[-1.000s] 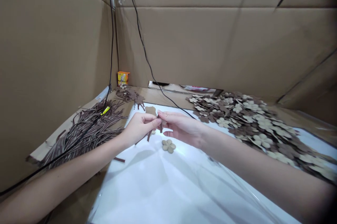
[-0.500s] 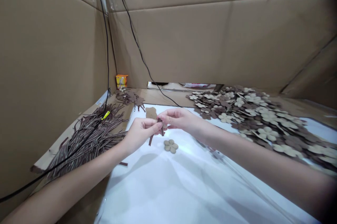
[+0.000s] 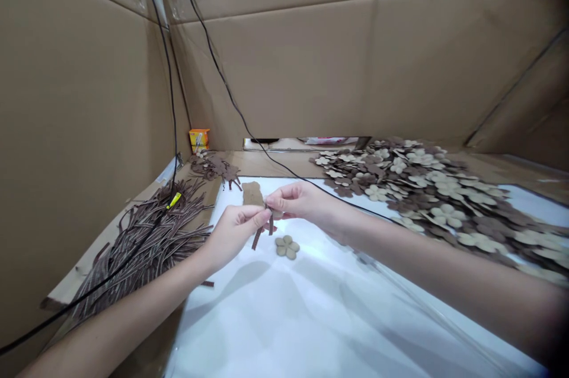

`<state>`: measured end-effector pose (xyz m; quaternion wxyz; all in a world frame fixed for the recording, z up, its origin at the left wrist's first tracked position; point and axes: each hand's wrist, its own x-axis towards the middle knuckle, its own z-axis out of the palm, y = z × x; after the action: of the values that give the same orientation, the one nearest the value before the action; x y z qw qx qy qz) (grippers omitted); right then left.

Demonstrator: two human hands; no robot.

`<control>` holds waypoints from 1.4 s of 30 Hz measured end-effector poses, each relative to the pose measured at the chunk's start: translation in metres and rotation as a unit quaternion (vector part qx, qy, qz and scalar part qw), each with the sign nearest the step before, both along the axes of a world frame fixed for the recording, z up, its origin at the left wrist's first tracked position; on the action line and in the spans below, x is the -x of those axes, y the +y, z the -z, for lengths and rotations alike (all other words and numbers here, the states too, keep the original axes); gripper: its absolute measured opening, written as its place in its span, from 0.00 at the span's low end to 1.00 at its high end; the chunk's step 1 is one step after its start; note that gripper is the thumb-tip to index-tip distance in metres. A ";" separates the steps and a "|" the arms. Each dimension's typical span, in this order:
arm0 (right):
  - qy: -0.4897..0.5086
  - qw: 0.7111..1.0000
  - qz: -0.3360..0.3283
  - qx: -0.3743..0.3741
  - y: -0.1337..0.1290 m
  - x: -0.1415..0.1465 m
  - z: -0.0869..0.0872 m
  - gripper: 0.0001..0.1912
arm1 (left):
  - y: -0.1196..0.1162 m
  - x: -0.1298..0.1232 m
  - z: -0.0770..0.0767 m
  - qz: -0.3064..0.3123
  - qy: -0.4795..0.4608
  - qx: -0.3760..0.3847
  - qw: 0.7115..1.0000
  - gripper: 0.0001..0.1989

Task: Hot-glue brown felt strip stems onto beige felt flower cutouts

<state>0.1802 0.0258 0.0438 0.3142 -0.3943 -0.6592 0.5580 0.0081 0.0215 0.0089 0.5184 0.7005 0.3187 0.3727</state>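
Observation:
Over the white board (image 3: 249,319), my left hand (image 3: 237,233) and my right hand (image 3: 300,203) meet fingertip to fingertip. Both are closed around a brown stitched strip (image 3: 256,239), whose ends hang down below the fingers. A tan petal-shaped piece (image 3: 277,214) shows partly at my right fingertips; the fingers cover most of it. Just below my hands a tan felt flower (image 3: 287,246) lies flat on the board. Behind my left fingers rests a flat brown piece (image 3: 253,193) with a wavy edge.
At left lies a heap of brown strips (image 3: 155,233), crossed by a black cable (image 3: 111,268) with a yellow tag (image 3: 175,200). A large pile of tan and brown flowers (image 3: 427,188) spreads at right. An orange box (image 3: 198,138) stands in the corner of the cardboard walls (image 3: 284,70).
The fingers have shifted slightly on the strip, and its loop above my left thumb shows less. A reddish-brown edge now shows below the fingers. The camera view has moved a little.

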 end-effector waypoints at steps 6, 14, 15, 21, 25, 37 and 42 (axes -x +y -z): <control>-0.008 0.999 0.039 -0.010 0.000 0.001 0.003 0.20 | -0.001 0.001 -0.001 0.002 -0.013 0.008 1.000 0.18; -0.035 0.997 0.063 -0.026 0.000 0.005 0.000 0.19 | 0.002 0.001 0.001 -0.020 -0.064 0.054 0.996 0.21; -0.035 0.997 0.061 -0.027 -0.001 0.006 -0.001 0.19 | 0.002 0.001 0.001 -0.022 -0.050 0.046 0.997 0.20; -0.031 0.997 0.062 -0.022 -0.003 0.007 -0.001 0.17 | 0.002 0.000 0.000 -0.045 0.015 0.008 0.999 0.14; -0.028 0.998 0.054 -0.022 0.002 0.006 0.003 0.14 | 0.002 0.000 -0.001 -0.045 0.021 0.044 0.998 0.14; -0.032 0.996 0.084 0.000 0.012 0.008 0.013 0.10 | 0.002 -0.003 0.004 -0.033 -0.016 0.148 0.988 0.15; -0.037 0.993 0.109 -0.003 0.014 0.008 0.013 0.09 | 0.002 -0.004 0.004 -0.043 -0.011 0.131 0.990 0.15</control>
<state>0.1718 0.0402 0.0305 0.3493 -0.4831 -0.6252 0.5037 0.0117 0.0236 0.0045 0.5926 0.6081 0.3889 0.3574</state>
